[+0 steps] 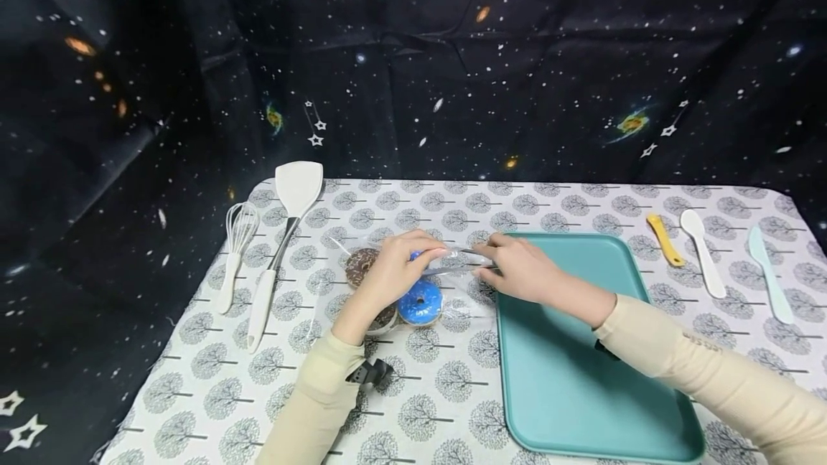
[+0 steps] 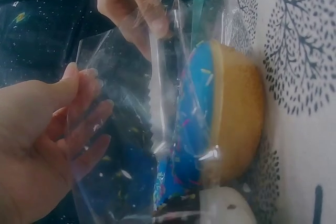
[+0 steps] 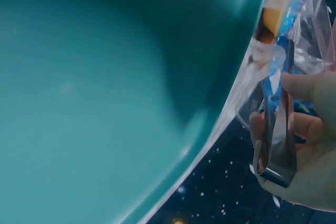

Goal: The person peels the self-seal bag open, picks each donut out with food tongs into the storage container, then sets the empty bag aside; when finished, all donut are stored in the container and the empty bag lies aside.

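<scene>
At mid-desk, just left of the teal tray (image 1: pixel 601 379), my left hand (image 1: pixel 388 275) pinches the mouth of a clear bag (image 2: pixel 121 103) of donuts (image 1: pixel 420 301), while my right hand (image 1: pixel 523 271) grips metal tongs (image 3: pixel 278 129) pointed into the opening. The film looks thin, slippery and crinkly, best held by its rim; the donuts seem light and soft, their icing easily marred, so I would take them by the sides. A whisk (image 1: pixel 237 250) and spatula (image 1: pixel 284 242) lie along the left edge, spoons (image 1: pixel 704 250) along the right.
</scene>
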The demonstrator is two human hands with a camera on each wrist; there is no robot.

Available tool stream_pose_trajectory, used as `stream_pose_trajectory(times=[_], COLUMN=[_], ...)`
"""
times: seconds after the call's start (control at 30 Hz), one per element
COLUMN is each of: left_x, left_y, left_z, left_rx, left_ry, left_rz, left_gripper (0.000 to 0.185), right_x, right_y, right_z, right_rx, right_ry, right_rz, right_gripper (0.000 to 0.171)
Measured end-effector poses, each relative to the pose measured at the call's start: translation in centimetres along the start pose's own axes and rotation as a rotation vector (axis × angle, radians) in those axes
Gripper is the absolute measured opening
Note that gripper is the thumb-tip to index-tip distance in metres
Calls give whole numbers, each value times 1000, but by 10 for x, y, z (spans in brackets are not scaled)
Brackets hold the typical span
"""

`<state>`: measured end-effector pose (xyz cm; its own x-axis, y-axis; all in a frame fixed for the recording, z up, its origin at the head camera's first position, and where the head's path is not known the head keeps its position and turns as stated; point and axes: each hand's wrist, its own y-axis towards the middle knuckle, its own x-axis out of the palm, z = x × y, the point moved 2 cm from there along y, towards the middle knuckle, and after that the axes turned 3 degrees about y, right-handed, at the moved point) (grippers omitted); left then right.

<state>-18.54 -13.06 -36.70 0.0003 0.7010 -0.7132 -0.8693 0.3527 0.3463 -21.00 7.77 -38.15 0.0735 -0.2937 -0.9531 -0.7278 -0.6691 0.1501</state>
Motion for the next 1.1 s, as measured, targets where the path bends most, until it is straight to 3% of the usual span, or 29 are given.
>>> stream_pose_trajectory(times=[0.2, 0.43, 0.83, 1.1], left_x=[-1, 1, 2, 0], left_y=[1, 2, 0, -1], left_z=[0, 2, -2, -7], left_rx=[-26, -22, -23, -43], left_ry=[-7, -27, -19, 1], left_rz=[-29, -37, -57, -61], left_gripper=[18, 17, 19, 17], right_x=[-6, -5, 7, 5], right_y=[1, 0, -4, -8], right_z=[9, 10, -2, 2], right_rx=[-50, -37, -131, -144], right_ry=[18, 4, -87, -82], right_rz=[1, -34, 111, 136], right_gripper=[48, 48, 39, 37])
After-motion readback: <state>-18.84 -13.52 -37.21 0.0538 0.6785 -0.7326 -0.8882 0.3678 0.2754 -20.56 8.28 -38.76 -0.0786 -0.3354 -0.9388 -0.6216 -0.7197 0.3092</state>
